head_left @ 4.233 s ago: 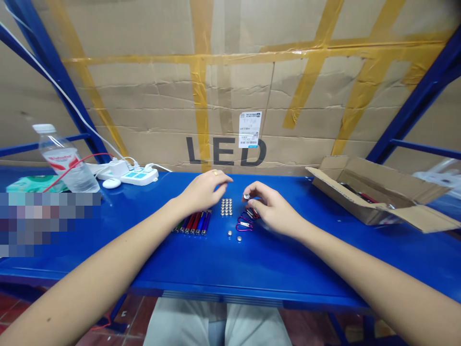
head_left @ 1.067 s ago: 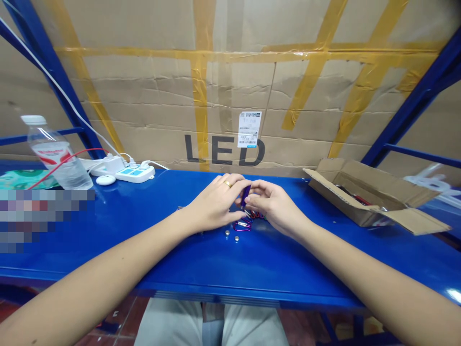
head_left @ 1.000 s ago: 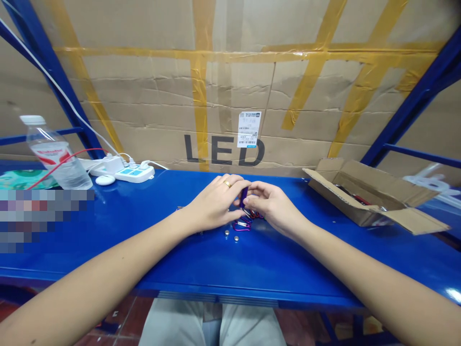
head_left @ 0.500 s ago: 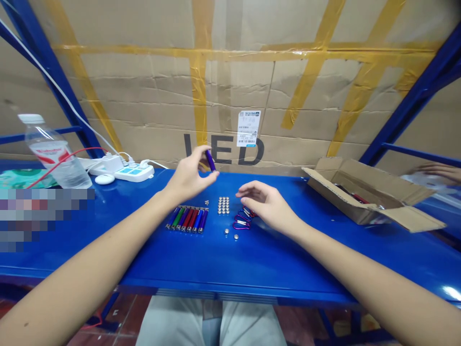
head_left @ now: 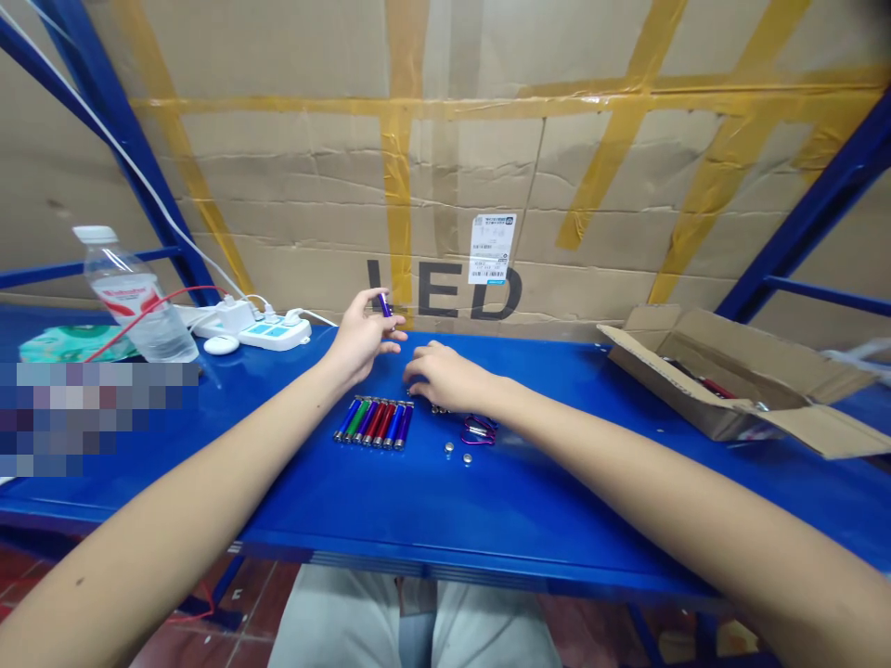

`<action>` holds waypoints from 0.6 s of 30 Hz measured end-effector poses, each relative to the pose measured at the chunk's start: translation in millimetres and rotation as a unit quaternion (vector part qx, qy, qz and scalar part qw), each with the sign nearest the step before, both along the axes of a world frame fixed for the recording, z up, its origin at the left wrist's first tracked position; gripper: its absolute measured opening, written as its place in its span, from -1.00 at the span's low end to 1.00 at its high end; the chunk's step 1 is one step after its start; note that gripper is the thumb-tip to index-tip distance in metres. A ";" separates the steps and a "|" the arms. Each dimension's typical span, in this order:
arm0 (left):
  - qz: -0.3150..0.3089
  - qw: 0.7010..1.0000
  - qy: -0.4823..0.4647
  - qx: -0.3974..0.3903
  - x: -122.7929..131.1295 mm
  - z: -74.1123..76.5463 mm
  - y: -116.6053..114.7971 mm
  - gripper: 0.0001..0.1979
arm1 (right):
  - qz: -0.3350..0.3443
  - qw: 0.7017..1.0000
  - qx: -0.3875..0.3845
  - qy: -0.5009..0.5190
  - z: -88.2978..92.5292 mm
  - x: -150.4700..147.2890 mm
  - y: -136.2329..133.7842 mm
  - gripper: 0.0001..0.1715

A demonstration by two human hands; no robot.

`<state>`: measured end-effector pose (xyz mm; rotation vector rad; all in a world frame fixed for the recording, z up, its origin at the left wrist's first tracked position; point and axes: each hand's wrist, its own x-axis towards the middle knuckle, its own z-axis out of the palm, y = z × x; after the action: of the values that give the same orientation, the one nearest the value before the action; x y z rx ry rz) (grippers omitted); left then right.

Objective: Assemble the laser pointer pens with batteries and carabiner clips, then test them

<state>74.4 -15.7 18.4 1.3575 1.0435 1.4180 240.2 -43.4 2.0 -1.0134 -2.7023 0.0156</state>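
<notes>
My left hand [head_left: 360,341] holds a purple metal tube [head_left: 385,303] aloft, seemingly giving my curled right hand [head_left: 445,373], its grip unclear, room.

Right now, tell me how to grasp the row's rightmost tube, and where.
Probably pinch the rightmost tube mid-barrel, from above and right: it is slim and lies flat, with a blue tube close on its left but none on its right.

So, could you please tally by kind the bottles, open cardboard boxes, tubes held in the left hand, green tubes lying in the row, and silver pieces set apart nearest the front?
Water bottle: 1
Open cardboard box: 1
Tube in the left hand: 1
Green tube lying down: 1
Frontmost silver pieces: 2
Total: 6
</notes>
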 end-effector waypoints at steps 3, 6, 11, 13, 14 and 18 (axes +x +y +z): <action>0.004 1.000 0.024 -0.003 2.2 -0.5 -2.6 -0.48 | 0.005 1.000 -0.014 -0.015 -3.3 -11.2 8.6 -0.82; 0.002 0.999 0.032 0.001 4.4 -0.2 -5.3 -0.55 | 0.010 1.000 -0.009 0.024 -2.2 -5.9 9.1 -0.83; -0.029 0.976 0.181 0.117 10.2 -2.0 -17.0 -0.66 | -0.054 0.979 -0.028 0.192 4.3 40.5 -8.9 -0.86; -0.057 0.924 0.299 0.234 14.5 -3.4 -26.8 -0.66 | -0.067 0.964 -0.026 0.258 3.6 63.1 -21.0 -0.88; -0.078 0.884 0.359 0.290 17.2 -3.9 -32.6 -0.64 | -0.082 0.954 -0.025 0.286 2.7 72.4 -27.3 -0.86; -0.133 0.801 0.464 0.354 29.4 -3.7 -54.9 -0.59 | -0.101 0.903 -0.069 0.412 0.2 85.4 -48.1 -0.84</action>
<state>103.8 -70.7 14.7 2.8035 0.8180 0.9000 325.6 -91.5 2.2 -1.0147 -1.8370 0.4876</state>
